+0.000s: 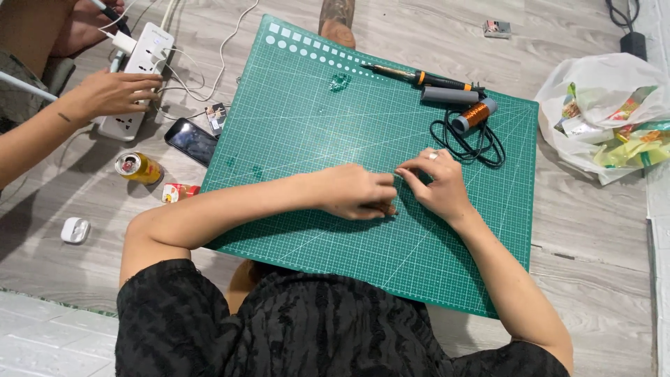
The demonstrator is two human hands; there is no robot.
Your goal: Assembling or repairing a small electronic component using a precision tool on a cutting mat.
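Drink can (139,167), dark phone (192,140), white power strip (136,80), plastic bag (607,115)

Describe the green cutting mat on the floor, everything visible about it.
The green cutting mat is a large rectangular sheet, seemingly flexible rubbery plastic, printed with a fine pale grid, diagonal lines and a row of pale squares and dots along its far edge. It lies flat, turned askew on the grey wood-look floor. Both hands, left hand and right hand, rest on its middle. At its far right corner lie a soldering iron, a grey cylinder, a copper wire spool and a black cord.
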